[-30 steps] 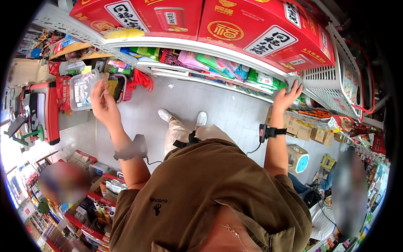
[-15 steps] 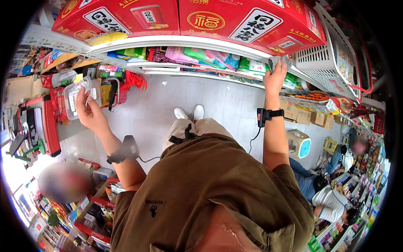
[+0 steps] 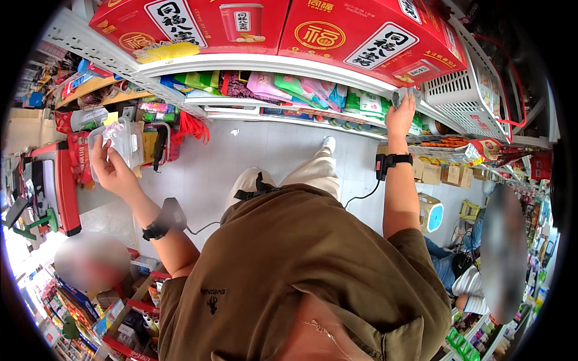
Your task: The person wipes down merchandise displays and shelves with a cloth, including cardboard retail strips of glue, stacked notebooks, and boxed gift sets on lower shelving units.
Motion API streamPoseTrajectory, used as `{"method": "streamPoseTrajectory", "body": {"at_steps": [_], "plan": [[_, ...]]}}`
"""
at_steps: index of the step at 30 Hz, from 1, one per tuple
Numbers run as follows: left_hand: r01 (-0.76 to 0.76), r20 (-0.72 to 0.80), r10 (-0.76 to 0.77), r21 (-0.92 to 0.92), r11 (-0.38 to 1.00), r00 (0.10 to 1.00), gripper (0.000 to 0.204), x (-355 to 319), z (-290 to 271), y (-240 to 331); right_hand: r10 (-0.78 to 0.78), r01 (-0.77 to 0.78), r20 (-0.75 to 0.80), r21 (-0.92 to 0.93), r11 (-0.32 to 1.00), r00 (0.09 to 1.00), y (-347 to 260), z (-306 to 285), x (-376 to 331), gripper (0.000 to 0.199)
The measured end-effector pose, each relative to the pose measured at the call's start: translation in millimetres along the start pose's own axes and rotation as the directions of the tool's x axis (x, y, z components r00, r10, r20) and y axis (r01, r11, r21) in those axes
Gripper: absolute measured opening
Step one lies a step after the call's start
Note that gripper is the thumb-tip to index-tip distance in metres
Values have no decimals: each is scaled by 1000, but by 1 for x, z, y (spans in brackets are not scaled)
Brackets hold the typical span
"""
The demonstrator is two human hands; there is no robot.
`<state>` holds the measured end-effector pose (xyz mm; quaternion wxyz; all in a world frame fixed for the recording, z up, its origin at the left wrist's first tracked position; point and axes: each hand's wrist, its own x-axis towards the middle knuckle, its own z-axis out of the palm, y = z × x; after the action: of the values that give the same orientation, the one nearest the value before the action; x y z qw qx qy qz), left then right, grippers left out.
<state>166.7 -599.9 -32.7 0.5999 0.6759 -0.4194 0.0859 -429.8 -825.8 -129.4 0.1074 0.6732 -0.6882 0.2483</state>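
A crumpled grey cloth [image 3: 398, 97] is in my right hand [image 3: 400, 120], whose fingers press it to the front edge of the white shelf [image 3: 253, 62]. Right above that edge stand large red cartons [image 3: 385, 36] with gold and white print. Out to the left, my left hand [image 3: 113, 171] is raised with loosely bent, parted fingers and nothing in them. From this angle it overlaps a clear plastic container [image 3: 123, 144]; whether they touch I cannot tell.
A white slatted basket [image 3: 460, 99] adjoins the cartons on the right. Colourful packages [image 3: 289, 87] fill the lower shelf. A stool with a blue seat [image 3: 433, 216] stands on the floor at right. Other people are behind me on both sides. A red-sided counter [image 3: 67, 186] is at left.
One of my feet has stepped out to the right and my body leans that way. My right hand and the cloth have shifted slightly right along the shelf edge. The left hand stays empty.
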Motion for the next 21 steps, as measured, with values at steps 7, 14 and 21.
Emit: {"method": "streamPoseTrajectory", "body": {"at_steps": [7, 14, 21], "plan": [[62, 90, -59, -35, 997, 994, 32, -9, 16, -9, 49, -51, 74, 15, 999, 996, 2, -5, 9, 59], [71, 88, -69, -13, 997, 994, 33, -2, 10, 4, 8, -3, 43, -116, 993, 999, 21, 8, 27, 57], [80, -43, -75, 131, 988, 996, 32, 7, -54, 0, 5, -8, -27, -90, 996, 1000, 7, 10, 26, 62]]}}
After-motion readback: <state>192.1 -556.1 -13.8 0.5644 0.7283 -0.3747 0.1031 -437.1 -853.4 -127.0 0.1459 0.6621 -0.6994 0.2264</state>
